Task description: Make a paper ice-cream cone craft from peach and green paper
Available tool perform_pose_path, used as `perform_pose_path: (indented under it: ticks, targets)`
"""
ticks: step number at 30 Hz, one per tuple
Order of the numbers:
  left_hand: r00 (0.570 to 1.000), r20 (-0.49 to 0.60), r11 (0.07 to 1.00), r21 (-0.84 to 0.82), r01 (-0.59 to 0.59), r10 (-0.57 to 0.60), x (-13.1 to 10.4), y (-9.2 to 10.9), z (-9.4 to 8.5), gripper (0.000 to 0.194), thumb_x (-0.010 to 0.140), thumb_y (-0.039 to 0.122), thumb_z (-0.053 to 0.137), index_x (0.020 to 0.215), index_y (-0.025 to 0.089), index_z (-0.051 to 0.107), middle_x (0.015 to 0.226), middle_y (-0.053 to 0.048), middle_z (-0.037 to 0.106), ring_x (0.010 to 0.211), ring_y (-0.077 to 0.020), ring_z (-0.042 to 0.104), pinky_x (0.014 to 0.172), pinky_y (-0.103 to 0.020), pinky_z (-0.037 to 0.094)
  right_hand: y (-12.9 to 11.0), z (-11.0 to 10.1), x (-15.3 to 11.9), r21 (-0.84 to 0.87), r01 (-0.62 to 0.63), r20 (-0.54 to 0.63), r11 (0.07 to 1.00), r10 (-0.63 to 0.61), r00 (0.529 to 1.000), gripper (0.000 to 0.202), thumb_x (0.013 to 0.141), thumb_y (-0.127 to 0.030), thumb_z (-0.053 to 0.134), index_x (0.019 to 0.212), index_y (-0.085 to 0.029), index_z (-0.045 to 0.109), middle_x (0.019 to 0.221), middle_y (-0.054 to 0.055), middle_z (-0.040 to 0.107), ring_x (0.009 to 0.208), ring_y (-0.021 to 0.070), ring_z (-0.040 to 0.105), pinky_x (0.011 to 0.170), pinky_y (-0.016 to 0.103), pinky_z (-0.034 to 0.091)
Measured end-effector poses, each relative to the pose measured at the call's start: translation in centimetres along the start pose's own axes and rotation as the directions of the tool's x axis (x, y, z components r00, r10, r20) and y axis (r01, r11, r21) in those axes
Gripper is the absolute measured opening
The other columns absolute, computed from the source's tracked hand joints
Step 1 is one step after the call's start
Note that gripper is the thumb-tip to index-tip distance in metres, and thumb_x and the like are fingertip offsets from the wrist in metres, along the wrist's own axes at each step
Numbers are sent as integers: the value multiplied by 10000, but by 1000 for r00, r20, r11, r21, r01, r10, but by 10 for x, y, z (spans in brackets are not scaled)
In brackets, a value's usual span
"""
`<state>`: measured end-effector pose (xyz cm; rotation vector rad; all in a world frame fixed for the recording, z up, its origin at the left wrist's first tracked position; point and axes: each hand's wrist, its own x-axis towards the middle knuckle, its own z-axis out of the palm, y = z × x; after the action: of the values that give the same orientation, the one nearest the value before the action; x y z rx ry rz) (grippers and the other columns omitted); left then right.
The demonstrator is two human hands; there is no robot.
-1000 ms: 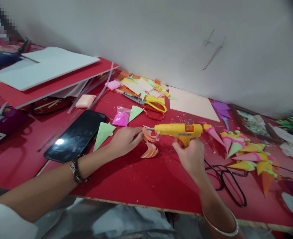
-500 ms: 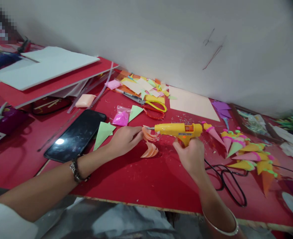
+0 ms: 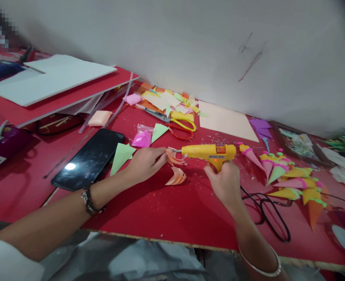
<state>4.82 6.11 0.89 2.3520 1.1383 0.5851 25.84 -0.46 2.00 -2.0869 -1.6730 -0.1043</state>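
Note:
My right hand (image 3: 225, 180) is wrapped round the handle of a yellow hot glue gun (image 3: 203, 151), its orange light lit. The metal nozzle points left and meets a curved orange paper piece (image 3: 175, 157). My left hand (image 3: 146, 164) pinches that piece at its left end, fingers closed. Just below lies a second orange paper piece (image 3: 176, 176), cut into curved strips, on the red table (image 3: 172, 218). Near my left wrist are light green paper triangles (image 3: 120, 157) and a bag of bright pink clay (image 3: 142, 136).
A black phone (image 3: 88, 160) lies left of my left hand. Behind are yellow and red scissors (image 3: 181, 127) and paper scraps (image 3: 163, 101). Several decorated paper cones (image 3: 295, 171) lie at the right, beside a black cord (image 3: 266, 212). White foam boards (image 3: 58, 78) are stacked back left.
The glue gun has shifted very slightly left. Both hands otherwise keep nearly the same pose, and the lower orange piece stays in place.

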Motion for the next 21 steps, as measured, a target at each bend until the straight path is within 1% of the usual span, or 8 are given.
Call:
perform_pose_path:
  ticks: [13,21]
  targets:
    - [1000,-24,1000,21,1,0,0,-1,-1,290,842,245,293,589,157,404,509,24,453,464,-78,404,477,-193,258,3,1,1,-58,1,2,998,-1,1000,159,662,-268,456,600,-150,542,509,21,510,447,129,441,458,240,274]
    - [1000,-27,1000,14,-3,4,0,-2,-1,300,844,259,290,597,155,424,518,22,473,465,-78,416,480,-189,277,5,2,2,-58,-6,5,998,7,1000,160,669,-275,451,622,-151,538,509,27,513,438,132,433,452,243,265]
